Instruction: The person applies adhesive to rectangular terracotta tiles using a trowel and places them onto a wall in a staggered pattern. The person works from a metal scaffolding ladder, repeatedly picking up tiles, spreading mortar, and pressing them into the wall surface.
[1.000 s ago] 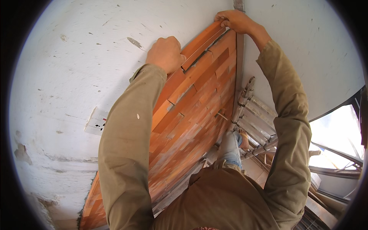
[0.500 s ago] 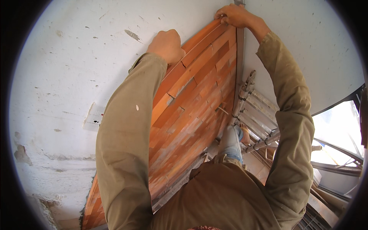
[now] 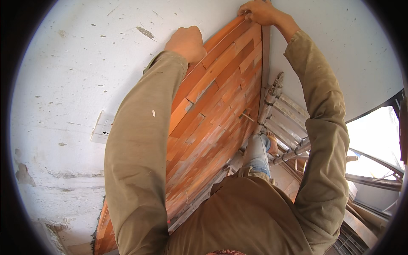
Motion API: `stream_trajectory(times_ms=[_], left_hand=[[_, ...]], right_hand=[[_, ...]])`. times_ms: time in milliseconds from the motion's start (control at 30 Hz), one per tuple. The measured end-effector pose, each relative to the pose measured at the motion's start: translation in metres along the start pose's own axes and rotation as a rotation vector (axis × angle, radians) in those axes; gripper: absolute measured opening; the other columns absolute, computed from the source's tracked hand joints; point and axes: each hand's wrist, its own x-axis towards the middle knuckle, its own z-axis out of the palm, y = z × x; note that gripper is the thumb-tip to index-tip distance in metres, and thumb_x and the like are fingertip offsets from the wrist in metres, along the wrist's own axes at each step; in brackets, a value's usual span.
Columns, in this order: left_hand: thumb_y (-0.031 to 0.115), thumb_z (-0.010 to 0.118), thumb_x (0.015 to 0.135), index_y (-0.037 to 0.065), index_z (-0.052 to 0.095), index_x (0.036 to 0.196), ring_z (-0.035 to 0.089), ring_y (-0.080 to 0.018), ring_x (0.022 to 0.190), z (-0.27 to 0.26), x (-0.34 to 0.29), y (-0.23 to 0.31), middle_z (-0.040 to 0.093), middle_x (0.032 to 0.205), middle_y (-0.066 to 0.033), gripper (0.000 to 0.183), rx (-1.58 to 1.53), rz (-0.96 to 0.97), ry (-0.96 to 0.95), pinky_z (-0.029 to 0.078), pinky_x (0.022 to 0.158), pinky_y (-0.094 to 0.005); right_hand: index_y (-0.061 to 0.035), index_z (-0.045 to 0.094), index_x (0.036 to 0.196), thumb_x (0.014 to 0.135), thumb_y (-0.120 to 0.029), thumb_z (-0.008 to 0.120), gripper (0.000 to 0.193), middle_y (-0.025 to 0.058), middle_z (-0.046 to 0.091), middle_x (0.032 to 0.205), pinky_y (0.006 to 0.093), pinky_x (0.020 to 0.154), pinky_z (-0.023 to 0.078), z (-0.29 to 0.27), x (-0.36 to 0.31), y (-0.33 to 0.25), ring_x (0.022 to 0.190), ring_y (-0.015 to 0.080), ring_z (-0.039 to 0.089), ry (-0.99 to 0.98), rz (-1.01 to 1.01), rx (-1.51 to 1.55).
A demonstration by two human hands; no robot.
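Observation:
Long, narrow orange terracotta tiles cover the wall in staggered rows. At the upper left, my left hand is closed in a fist against the top edge of the uppermost row; the back of the hand hides what its fingers hold, if anything. My right hand is higher and farther right, where that row meets a dark vertical strip. Its bent fingers close over the end of the top tile. Both forearms are in olive-brown sleeves.
White wall with scuffs and a socket plate lies left of my left arm. Metal scaffolding with slats stands below right, beside my leg. A bright opening with dark frames is at far right.
The view has shifted slightly, and both hands appear a little higher in the picture. They stay at the same top row of tiles, with little change of grip.

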Motion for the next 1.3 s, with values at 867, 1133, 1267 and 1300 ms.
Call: stream_trajectory(times_ms=[867,1133,1267,1300], left_hand=[[0.020,0.079,0.082,0.001,0.075,0.087,0.071,-0.0332,0.088,-0.001,-0.007,-0.004,0.074,0.089,-0.0203,0.020,0.001,0.033,-0.001,0.056,0.080,-0.0414],[0.020,0.079,0.081,0.001,0.075,0.086,0.071,-0.0333,0.087,-0.002,-0.006,-0.002,0.074,0.088,-0.0206,0.021,0.009,0.038,-0.009,0.056,0.080,-0.0413],[0.019,0.079,0.080,0.001,0.075,0.084,0.071,-0.0332,0.085,-0.001,-0.006,-0.005,0.073,0.087,-0.0206,0.019,0.017,0.066,0.012,0.055,0.078,-0.0412],[0.019,0.079,0.080,0.001,0.075,0.084,0.071,-0.0332,0.085,0.000,-0.005,-0.006,0.073,0.086,-0.0205,0.019,0.012,0.072,0.010,0.055,0.078,-0.0411]], right_hand=[[-0.0007,0.062,0.132,0.100,-0.025,0.057,0.041,0.0166,0.066,0.127,0.0373,0.105,0.043,0.060,-0.053,-0.057,0.122,0.0260,0.059,0.409,0.646,0.778],[0.0007,0.061,0.134,0.101,-0.032,0.058,0.046,0.0160,0.063,0.132,0.0372,0.109,0.040,0.062,-0.052,-0.053,0.126,0.0262,0.055,0.403,0.653,0.957],[0.0004,0.061,0.134,0.101,-0.032,0.059,0.046,0.0156,0.062,0.133,0.0366,0.107,0.041,0.059,-0.052,-0.059,0.125,0.0247,0.055,0.419,0.686,0.967],[0.0004,0.061,0.133,0.101,-0.032,0.059,0.046,0.0154,0.062,0.132,0.0365,0.107,0.041,0.060,-0.052,-0.059,0.125,0.0243,0.055,0.429,0.687,0.959]])
